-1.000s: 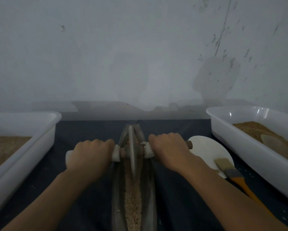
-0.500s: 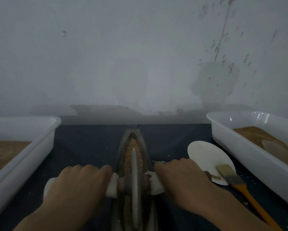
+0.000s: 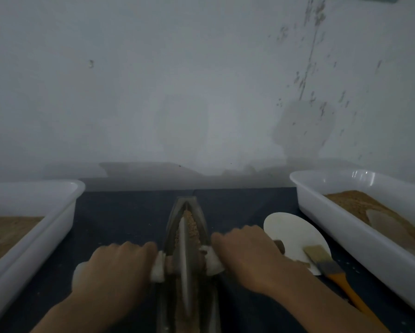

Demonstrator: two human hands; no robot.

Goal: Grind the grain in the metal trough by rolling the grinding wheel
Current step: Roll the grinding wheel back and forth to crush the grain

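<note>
1. Step in hand: rolling stroke. The grinding wheel [image 3: 185,260] stands upright on edge in the metal trough [image 3: 203,224], about mid-length; judged to be mid-grind, with coarse grain [image 3: 191,224] heaped ahead of the wheel toward the far tip.
2. Left hand [image 3: 115,267]: fingers curled over and grasping the left end of the axle handle [image 3: 158,267], knuckles up; a pale wrapped end shows on either side of the fist.
3. Right hand [image 3: 246,253]: clenched round the right end of the same handle, whose brown tip pokes out beyond the hand.
4. Position of wheel relative to hands: directly between them, each hand just beside a trough wall, outside it.
5. Next move, as a judgement: an even push on both handle ends along the trough's line, keeping the wheel vertical and pressing down so that the far grain is crushed, not shoved over the rim.
6. Adjacent items on the tabletop [image 3: 120,217]: a white disc [image 3: 290,234] and a brush [image 3: 326,265], near the right hand; a white tray [image 3: 360,239] of brown meal beyond them.
</note>
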